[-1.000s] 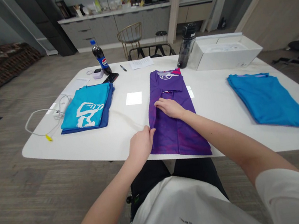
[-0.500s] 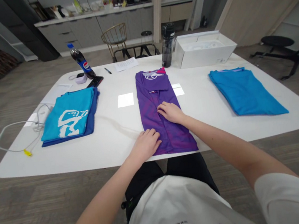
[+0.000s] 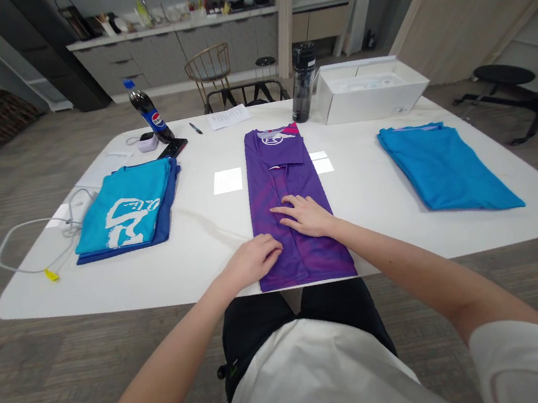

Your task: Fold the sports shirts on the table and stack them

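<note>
A folded purple jersey (image 3: pixel 304 186) with a white emblem and pink trim near its collar lies lengthwise before me on the white table (image 3: pixel 207 258). My left hand (image 3: pixel 254 261) is at its lower left edge, fingers bent and held together on the fabric. On the middle of the jersey rests my right hand (image 3: pixel 307 216), its fingers spread and holding nothing. To the left is a folded turquoise shirt (image 3: pixel 133 188) with white lettering, on top of a dark blue garment (image 3: pixel 171 206). Another folded blue garment (image 3: pixel 446 168) lies on the right.
Along the far edge stand a cola bottle (image 3: pixel 149 115), a dark water bottle (image 3: pixel 302 85) and a white box (image 3: pixel 371 92). A phone (image 3: pixel 174 148), a pen (image 3: pixel 196 129) and paper (image 3: pixel 229 116) lie there too. A white cable (image 3: pixel 14 226) hangs over the left edge.
My right hand's fingers have spread and reach farther left. My left hand has moved slightly left, its fingers closer together. The jersey's lower left part now lies wider to the left.
</note>
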Available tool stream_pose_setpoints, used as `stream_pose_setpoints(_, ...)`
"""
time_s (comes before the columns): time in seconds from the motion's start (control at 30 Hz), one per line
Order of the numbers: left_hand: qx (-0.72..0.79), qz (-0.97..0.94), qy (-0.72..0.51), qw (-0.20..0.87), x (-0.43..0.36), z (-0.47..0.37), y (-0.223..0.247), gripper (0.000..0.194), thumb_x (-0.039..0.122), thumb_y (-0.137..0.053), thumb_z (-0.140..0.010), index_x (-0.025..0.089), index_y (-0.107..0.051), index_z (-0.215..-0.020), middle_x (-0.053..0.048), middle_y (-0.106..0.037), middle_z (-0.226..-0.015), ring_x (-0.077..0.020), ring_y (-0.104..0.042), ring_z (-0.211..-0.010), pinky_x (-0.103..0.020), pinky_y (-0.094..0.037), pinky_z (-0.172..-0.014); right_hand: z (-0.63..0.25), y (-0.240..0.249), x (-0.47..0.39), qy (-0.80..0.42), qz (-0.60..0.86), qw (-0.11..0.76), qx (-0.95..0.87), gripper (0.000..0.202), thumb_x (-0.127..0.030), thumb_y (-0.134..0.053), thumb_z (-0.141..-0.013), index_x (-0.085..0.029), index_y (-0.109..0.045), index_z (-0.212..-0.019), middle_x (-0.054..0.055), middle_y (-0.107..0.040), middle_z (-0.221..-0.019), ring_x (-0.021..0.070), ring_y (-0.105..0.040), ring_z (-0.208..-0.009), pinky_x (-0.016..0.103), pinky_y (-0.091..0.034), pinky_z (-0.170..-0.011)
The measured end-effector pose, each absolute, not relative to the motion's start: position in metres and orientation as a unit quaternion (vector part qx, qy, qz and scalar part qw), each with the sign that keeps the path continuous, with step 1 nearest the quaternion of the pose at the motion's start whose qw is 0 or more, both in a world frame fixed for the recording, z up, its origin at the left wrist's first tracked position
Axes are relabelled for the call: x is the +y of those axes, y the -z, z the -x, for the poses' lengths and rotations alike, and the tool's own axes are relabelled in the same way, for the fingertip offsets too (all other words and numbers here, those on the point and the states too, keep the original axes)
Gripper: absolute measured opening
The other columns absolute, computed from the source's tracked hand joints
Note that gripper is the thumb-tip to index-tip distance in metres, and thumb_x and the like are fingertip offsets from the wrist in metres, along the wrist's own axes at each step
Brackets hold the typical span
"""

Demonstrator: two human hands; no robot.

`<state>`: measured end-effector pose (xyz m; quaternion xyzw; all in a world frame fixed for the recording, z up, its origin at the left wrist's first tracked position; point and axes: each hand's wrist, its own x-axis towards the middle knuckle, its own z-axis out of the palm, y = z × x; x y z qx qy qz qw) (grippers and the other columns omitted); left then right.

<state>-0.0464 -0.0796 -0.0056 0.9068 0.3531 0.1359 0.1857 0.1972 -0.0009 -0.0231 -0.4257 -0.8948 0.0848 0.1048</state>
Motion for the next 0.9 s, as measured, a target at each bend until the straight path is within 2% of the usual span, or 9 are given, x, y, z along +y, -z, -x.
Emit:
stream_pose_setpoints(0.07,0.356,-0.906,-0.154,0.171,-0.061,0.040,0.005,0.023,0.023,-0.045,-0.103,0.020,-0.066,-0.111,-0.007,-0.069,-0.108,-0.0196,-0.064,-0.103,-0.031,-0.049,-0.092,-0.205,0.025,0.003,-0.110,0.428,0.138,-0.886,0.039,-0.042,-0.046,-0.106,-0.029,-0.062,-0.138,0.010,-0.061,-0.130,0.0249,-0.060,-0.111,0.036,-0.042,-0.091)
stream_pose_setpoints(0.13,0.344,-0.915,-0.135,0.161,-0.048,0.030,0.004,0.023,0.023,-0.048,-0.102,0.021,-0.066,-0.115,-0.007,-0.068,-0.110,-0.0205,-0.064,-0.105,-0.032,-0.049,-0.093,-0.214,0.027,0.004,-0.140,0.442,0.148,-0.873,0.029,-0.035,-0.051,-0.104,-0.023,-0.070,-0.123,0.008,-0.067,-0.111,0.0210,-0.063,-0.099,0.032,-0.044,-0.087)
stream_pose_setpoints(0.23,0.300,-0.937,-0.072,0.163,-0.042,0.013,0.004,0.022,0.024,-0.054,-0.099,0.024,-0.066,-0.117,-0.005,-0.069,-0.110,-0.0209,-0.065,-0.102,-0.033,-0.048,-0.092,-0.224,0.027,-0.001,-0.170,0.443,0.127,-0.871,0.021,-0.034,-0.061,-0.098,-0.022,-0.071,-0.112,0.004,-0.068,-0.094,0.0178,-0.063,-0.083,0.028,-0.043,-0.078)
stream_pose_setpoints(0.4,0.248,-0.951,-0.018,0.181,-0.052,0.003,0.008,0.017,0.020,-0.057,-0.095,0.026,-0.067,-0.107,-0.003,-0.068,-0.108,-0.0197,-0.063,-0.104,-0.033,-0.043,-0.093,-0.227,0.020,-0.016,-0.173,0.381,0.092,-0.903,0.021,-0.023,-0.055,-0.099,-0.026,-0.069,-0.114,0.004,-0.068,-0.104,0.0177,-0.064,-0.091,0.028,-0.039,-0.080)
stream_pose_setpoints(0.57,0.242,-0.950,-0.021,0.194,-0.056,0.007,0.011,0.016,0.024,-0.050,-0.101,0.025,-0.065,-0.099,-0.002,-0.065,-0.102,-0.0182,-0.060,-0.100,-0.033,-0.040,-0.091,-0.228,0.020,-0.015,-0.177,0.340,0.063,-0.921,0.016,-0.027,-0.052,-0.103,-0.024,-0.068,-0.103,0.004,-0.064,-0.101,0.0195,-0.061,-0.098,0.030,-0.035,-0.080)
stream_pose_setpoints(0.77,0.240,-0.946,-0.050,0.214,-0.061,0.002,0.009,0.021,0.028,-0.046,-0.105,0.027,-0.067,-0.103,-0.002,-0.065,-0.103,-0.0177,-0.059,-0.103,-0.033,-0.040,-0.094,-0.220,0.023,-0.017,-0.154,0.324,0.057,-0.932,0.020,-0.028,-0.048,-0.105,-0.022,-0.067,-0.103,0.006,-0.062,-0.102,0.0211,-0.057,-0.100,0.032,-0.032,-0.082)
stream_pose_setpoints(0.9,0.259,-0.936,-0.077,0.227,-0.065,0.006,0.013,0.022,0.029,-0.049,-0.103,0.027,-0.065,-0.119,-0.004,-0.067,-0.118,-0.0191,-0.059,-0.113,-0.035,-0.042,-0.100,-0.221,0.019,-0.025,-0.161,0.334,0.084,-0.925,0.020,-0.028,-0.048,-0.104,-0.022,-0.067,-0.109,0.008,-0.065,-0.106,0.0218,-0.058,-0.103,0.033,-0.034,-0.085)
